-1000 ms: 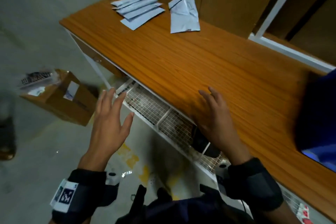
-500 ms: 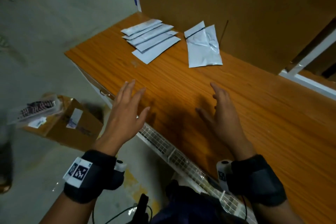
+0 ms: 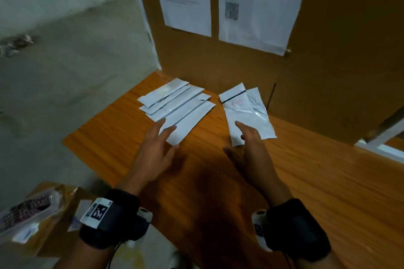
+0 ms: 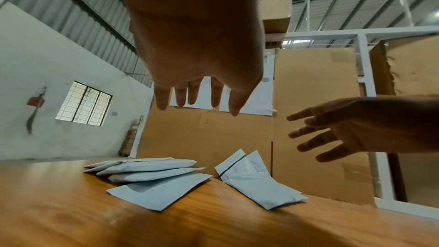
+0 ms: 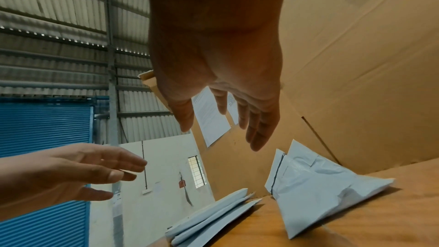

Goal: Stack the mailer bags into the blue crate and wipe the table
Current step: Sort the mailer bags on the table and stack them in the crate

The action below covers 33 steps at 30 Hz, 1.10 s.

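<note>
both hands reach over the wooden table (image 3: 328, 192) with nothing in them: left hand (image 3: 156, 149), fingers straight and slightly spread, hovers above the near corner of the fanned row of mailer bags (image 3: 177, 105) at centre frame, while right hand (image 3: 254, 150), fingers loosely spread, hangs over the near end of the crumpled pair of mailer bags (image 3: 247, 113) just right of it; the wrist views show air between palms and bags

judging by this, the task is barely begun: every visible bag lies on the table, none is gathered, the blue crate is not in view, and no cloth for wiping shows

for room, a cardboard panel (image 3: 240, 67) stands close behind the bags at the top of the frame, the table's left edge lies just beyond the fanned row, and bare wood stretches toward the lower right
</note>
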### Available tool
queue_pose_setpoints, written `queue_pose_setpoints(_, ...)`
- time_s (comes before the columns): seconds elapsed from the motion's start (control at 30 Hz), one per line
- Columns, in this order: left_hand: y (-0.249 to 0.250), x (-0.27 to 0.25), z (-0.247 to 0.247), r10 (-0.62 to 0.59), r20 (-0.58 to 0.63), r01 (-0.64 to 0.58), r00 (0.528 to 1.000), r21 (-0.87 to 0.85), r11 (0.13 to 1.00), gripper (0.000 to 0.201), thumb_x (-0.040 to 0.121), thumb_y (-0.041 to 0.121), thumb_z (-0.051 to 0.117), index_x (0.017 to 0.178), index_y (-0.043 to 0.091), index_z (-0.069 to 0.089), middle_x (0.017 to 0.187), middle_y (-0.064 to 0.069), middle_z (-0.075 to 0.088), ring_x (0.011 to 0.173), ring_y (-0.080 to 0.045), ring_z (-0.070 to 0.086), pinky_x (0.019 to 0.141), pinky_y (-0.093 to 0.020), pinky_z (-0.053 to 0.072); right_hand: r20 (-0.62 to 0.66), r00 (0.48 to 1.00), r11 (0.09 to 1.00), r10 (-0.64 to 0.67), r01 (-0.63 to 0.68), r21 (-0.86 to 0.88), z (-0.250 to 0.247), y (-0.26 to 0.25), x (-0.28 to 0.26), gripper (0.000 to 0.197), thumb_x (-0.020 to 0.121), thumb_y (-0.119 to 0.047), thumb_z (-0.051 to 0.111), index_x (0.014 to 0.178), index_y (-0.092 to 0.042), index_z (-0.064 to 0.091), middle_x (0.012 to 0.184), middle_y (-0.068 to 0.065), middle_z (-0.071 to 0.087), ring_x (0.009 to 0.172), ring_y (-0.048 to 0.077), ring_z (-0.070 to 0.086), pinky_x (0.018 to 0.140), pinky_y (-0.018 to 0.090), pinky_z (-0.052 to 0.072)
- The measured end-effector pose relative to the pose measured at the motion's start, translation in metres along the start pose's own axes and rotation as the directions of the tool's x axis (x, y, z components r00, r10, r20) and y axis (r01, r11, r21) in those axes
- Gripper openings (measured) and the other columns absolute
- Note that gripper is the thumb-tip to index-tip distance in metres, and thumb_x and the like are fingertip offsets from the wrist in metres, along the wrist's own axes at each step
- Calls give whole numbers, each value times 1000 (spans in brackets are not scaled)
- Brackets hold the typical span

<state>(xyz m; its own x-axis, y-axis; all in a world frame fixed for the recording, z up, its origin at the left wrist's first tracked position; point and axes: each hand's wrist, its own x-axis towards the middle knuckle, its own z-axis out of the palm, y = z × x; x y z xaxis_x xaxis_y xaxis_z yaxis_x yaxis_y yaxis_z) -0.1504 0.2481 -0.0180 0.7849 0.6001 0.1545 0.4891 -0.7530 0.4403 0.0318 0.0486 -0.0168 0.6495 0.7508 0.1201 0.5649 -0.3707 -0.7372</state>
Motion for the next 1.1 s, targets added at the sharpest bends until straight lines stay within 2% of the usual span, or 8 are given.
queue_pose_setpoints(0.13, -43, 61, -7, 5, 25, -3, 1000, -47, 999, 48, 93, 32, 63, 138, 19, 52, 155, -7, 33, 143, -24, 30, 108, -32, 31, 27, 999, 999, 25, -24, -35, 29, -10, 47, 76, 87, -51, 63, 150, -26, 30, 151, 0, 36, 131, 18, 43, 108, 36, 41)
queue_pose_setpoints(0.33, -116, 154, -25, 43, -1, -42, 999, -220, 975, 34, 92, 18, 66, 124, 7, 62, 134, -14, 55, 127, -30, 48, 109, -42, 37, 16, 999, 990, -43, 45, -137, 87, -49, 125, 60, 89, -36, 68, 142, -20, 46, 146, 3, 46, 135, 20, 39, 112, 30, 29)
queue_pose_setpoints(0.5, -175, 233, -20, -30, 109, 49, 994, -176, 983, 29, 94, 19, 63, 121, 9, 64, 127, -14, 61, 115, -31, 56, 99, -37, 41, 82, 995, 995, 50, -42, -94, 146, -73, 197, 47, 92, -33, 65, 135, -17, 54, 138, 3, 52, 124, 18, 50, 101, 27, 39)
queue_pose_setpoints(0.6, -202, 270, -3, -2, 178, 26, 984, -130, 991, 29, 95, 19, 60, 119, 4, 65, 123, -17, 63, 111, -32, 58, 94, -34, 42, 64, 988, 989, 138, -134, -68, 178, -78, 228, 39, 91, -28, 64, 128, -15, 61, 133, 4, 58, 115, 19, 57, 98, 28, 44)
queue_pose_setpoints(0.73, -224, 299, 22, -85, 292, 110, 953, -71, 991, 42, 90, 38, 66, 116, 4, 65, 118, -16, 63, 111, -33, 58, 93, -37, 42, 64, 963, 961, 261, -253, -113, 208, -76, 261, 39, 92, -27, 60, 127, -10, 60, 122, 9, 64, 111, 25, 60, 91, 29, 44)
queue_pose_setpoints(0.87, -242, 318, 43, -207, 346, 224, 915, -7, 975, 84, 60, 75, 70, 117, 14, 57, 121, -14, 59, 113, -35, 54, 96, -50, 45, -27, 904, 898, 427, -428, -102, 226, -76, 286, 37, 91, -35, 59, 115, -8, 51, 98, 10, 63, 100, 31, 63, 72, 30, 43)
queue_pose_setpoints(0.97, -240, 330, 32, -208, 408, 246, 889, -44, 968, 99, 59, 54, 86, 137, 14, 41, 137, -16, 49, 124, -37, 47, 104, -49, 41, -79, 854, 848, 515, -521, -102, 234, -81, 302, 59, 90, -42, 59, 134, -10, 37, 115, 11, 64, 107, 32, 62, 77, 33, 43)
queue_pose_setpoints(1.1, -230, 332, 6, -127, 473, 310, 872, -332, 891, 87, 69, 5, 84, 143, 5, 39, 136, -9, 49, 132, -33, 43, 105, -39, 37, -75, 818, 821, 570, -571, 4, 241, -86, 312, 59, 85, -24, 62, 134, -14, 32, 108, 10, 65, 98, 31, 64, 82, 41, 53)
